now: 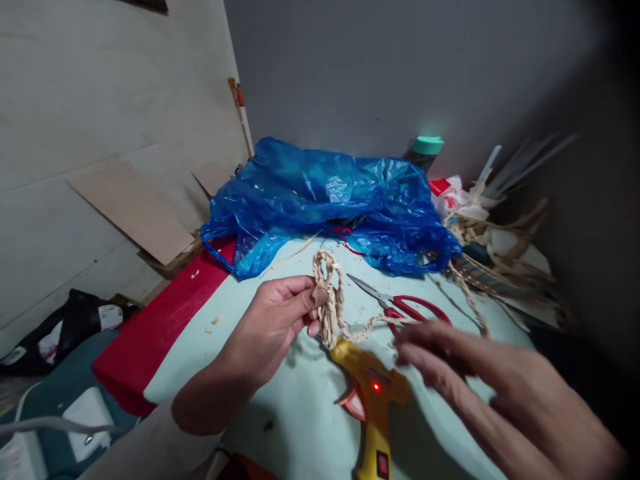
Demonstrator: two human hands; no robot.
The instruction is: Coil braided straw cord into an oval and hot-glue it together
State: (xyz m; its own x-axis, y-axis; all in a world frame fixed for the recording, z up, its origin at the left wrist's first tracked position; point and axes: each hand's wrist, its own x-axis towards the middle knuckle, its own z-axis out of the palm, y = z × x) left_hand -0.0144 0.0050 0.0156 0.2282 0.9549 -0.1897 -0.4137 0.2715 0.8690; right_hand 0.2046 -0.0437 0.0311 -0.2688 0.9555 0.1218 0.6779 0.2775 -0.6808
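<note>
My left hand (280, 320) pinches a braided natural-fibre cord (327, 307), folded into upright loops between thumb and fingers. The cord's tail runs right over the table to the fingertips of my right hand (480, 380), where it passes out of sight. That hand is smeared by motion, its fingers stretched out, with no object visible in them. Between the hands lies a yellow glue gun (377, 413) with a lit red light, its nozzle end just below the looped cord. Red-handled scissors (395, 303) lie partly open behind the cord tail.
A crumpled blue plastic bag (330, 193) covers the back of the pale green tabletop (235, 360). Fibre strands and scraps (500, 253) pile up at right, near a teal-capped container (427, 145). A red surface (155, 333) borders the left edge; cardboard (133, 210) leans beyond.
</note>
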